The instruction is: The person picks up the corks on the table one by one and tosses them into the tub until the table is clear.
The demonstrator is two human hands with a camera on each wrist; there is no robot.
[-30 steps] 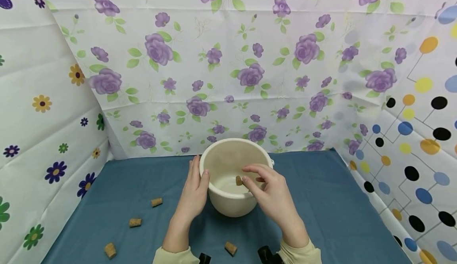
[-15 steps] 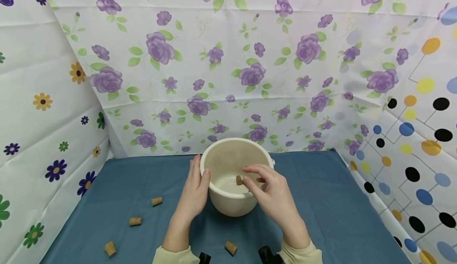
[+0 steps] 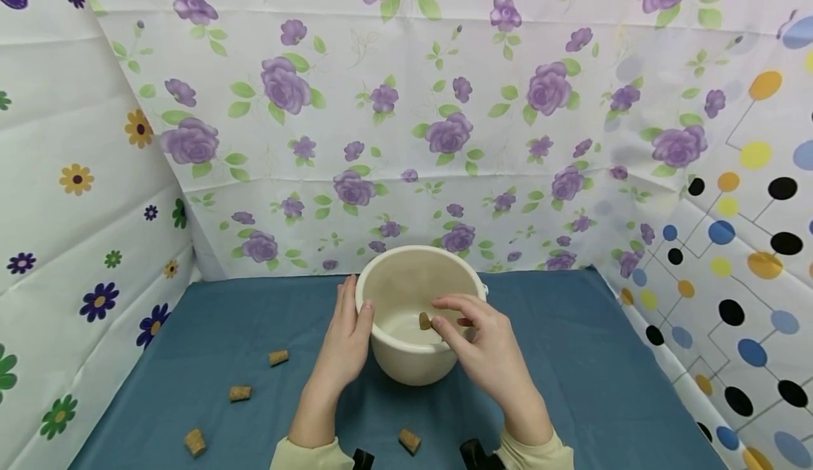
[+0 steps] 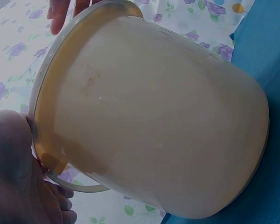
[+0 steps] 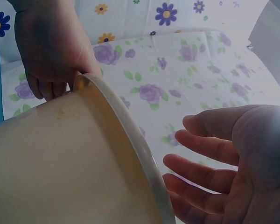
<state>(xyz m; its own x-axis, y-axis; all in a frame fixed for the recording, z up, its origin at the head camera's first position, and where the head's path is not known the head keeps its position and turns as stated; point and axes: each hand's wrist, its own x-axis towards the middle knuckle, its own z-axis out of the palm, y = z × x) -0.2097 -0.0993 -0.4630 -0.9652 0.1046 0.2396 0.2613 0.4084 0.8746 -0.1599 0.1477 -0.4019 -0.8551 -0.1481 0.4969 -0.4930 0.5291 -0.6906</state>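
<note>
A cream plastic bucket [image 3: 413, 368] stands on the blue cloth, its mouth tilted toward the head camera. My left hand [image 3: 343, 346] holds the left side of its rim, fingers along the outside and thumb over the edge; the right wrist view also shows this left hand [image 5: 53, 51]. Over the front right of the rim reaches my right hand [image 3: 485, 346]. One cork [image 3: 425, 322] shows inside the bucket, overlapping the right thumb tip in the head view. From the right wrist, the right hand [image 5: 214, 163] has its fingers spread apart with nothing between them.
Loose corks lie on the blue cloth [image 3: 571, 385]: one cork [image 3: 409, 442] in front of the bucket, and others to the left, such as a cork [image 3: 195, 443] near the front. Patterned sheets [image 3: 381, 138] wall the back and both sides.
</note>
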